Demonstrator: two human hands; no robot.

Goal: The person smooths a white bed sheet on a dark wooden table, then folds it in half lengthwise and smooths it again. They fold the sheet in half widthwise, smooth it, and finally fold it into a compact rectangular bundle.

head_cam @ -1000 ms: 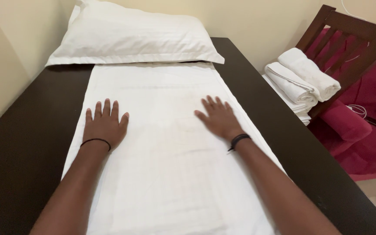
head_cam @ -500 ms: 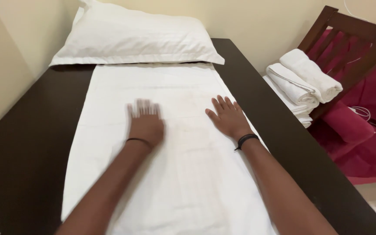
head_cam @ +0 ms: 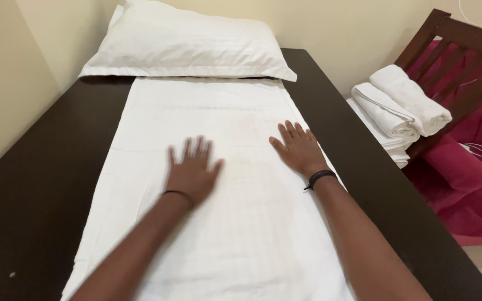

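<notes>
While both palms are pressed flat on it, a white sheet (head_cam: 207,223) is seen spread lengthwise down the middle of a dark table (head_cam: 34,184), w/ bare dark surface left on either side. The left hand (head_cam: 192,170) is laid open, fingers spread, approx. at the sheet's centre line; it is blurred, so finer detail can't be told. The right hand (head_cam: 298,149) is also laid open and flat, fingers fanned, near the sheet's right edge. Nothing is gripped by either hand. A thin dark band is worn on each wrist.

At the far end of the sheet, a white pillow (head_cam: 185,44) is set across the table, its front edge touching or just overlapping the sheet's far edge; which of the two can't be told. To the right, well apart from the hands, rolled white towels (head_cam: 400,106) are stacked atop folded ones, beside a dark wooden chair (head_cam: 464,50) w/ red cushions (head_cam: 458,167). A pale wall is seen behind the table and along its left side.
</notes>
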